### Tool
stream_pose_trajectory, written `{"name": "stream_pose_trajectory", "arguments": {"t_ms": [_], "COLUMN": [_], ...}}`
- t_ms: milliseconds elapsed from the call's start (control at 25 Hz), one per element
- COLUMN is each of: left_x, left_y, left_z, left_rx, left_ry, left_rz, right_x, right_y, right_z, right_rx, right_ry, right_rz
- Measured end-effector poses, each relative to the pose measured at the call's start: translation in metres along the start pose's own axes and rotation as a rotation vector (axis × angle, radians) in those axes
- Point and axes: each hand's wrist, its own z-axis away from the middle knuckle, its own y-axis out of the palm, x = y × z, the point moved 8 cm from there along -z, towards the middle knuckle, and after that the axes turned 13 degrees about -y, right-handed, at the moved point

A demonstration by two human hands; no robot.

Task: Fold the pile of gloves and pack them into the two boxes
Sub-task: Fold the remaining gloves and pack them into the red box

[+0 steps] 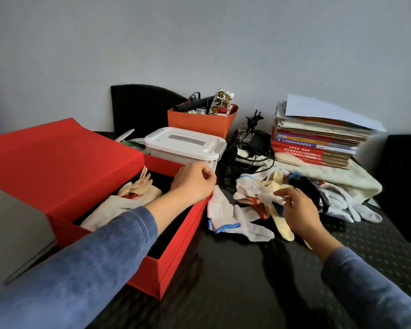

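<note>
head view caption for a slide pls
Left hand over the open red box, right hand at the loose glove pile.

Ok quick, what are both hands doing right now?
Left hand: loosely curled over the red box, holding nothing.
Right hand: fingers on a cream glove; grip cannot be told.
</note>
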Motion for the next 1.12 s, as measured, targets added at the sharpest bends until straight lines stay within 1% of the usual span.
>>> {"name": "stream_pose_trajectory", "arguments": {"t_ms": [80,160,200,320,400,480,520,600,640,680,720,800,840,880,1000,1120], "left_x": [-0.019,-0.030,-0.033,-0.028,-0.027,-0.034,-0.041,-0.056,-0.061,-0.063,-0.061,-0.045,-0.037,-0.033,-0.031,-0.045], "left_y": [0.025,0.055,0.070,0.108,0.126,0.133,0.131,0.122,0.118,0.119,0.124,0.140,0.146,0.149,0.146,0.130], "left_z": [0.013,0.029,0.038,0.061,0.073,0.077,0.075,0.064,0.054,0.041,0.026,-0.003,-0.013,-0.022,-0.031,-0.018], "left_rx": [0.101,0.210,0.235,0.241,0.245,0.188,0.118,-0.101,-0.198,-0.233,-0.206,-0.037,0.007,0.003,-0.067,-0.091], "left_ry": [0.052,0.094,0.113,0.123,0.130,0.182,0.221,0.315,0.358,0.372,0.356,0.259,0.228,0.218,0.210,0.212], "left_rz": [0.028,0.013,-0.028,-0.124,-0.135,-0.128,-0.124,-0.167,-0.227,-0.319,-0.418,-0.578,-0.623,-0.641,-0.605,-0.411], "right_x": [-0.025,-0.033,-0.034,-0.037,-0.042,-0.044,-0.044,-0.043,-0.042,-0.042,-0.043,-0.041,-0.041,-0.040,-0.041,-0.040], "right_y": [0.004,0.013,0.014,0.005,0.006,0.013,0.014,0.013,0.012,0.012,0.013,0.014,0.014,0.013,0.012,0.011], "right_z": [0.016,0.034,0.044,0.068,0.075,0.076,0.076,0.080,0.082,0.084,0.085,0.085,0.084,0.083,0.084,0.085], "right_rx": [0.082,0.175,0.182,0.045,0.031,0.078,0.075,0.027,0.001,-0.008,-0.005,-0.005,-0.009,-0.021,-0.037,-0.033], "right_ry": [0.044,0.000,-0.030,-0.061,-0.047,-0.073,-0.099,-0.144,-0.153,-0.151,-0.146,-0.145,-0.150,-0.158,-0.157,-0.161], "right_rz": [0.045,0.063,0.070,0.149,0.196,0.238,0.252,0.258,0.262,0.267,0.270,0.273,0.272,0.271,0.262,0.239]}}
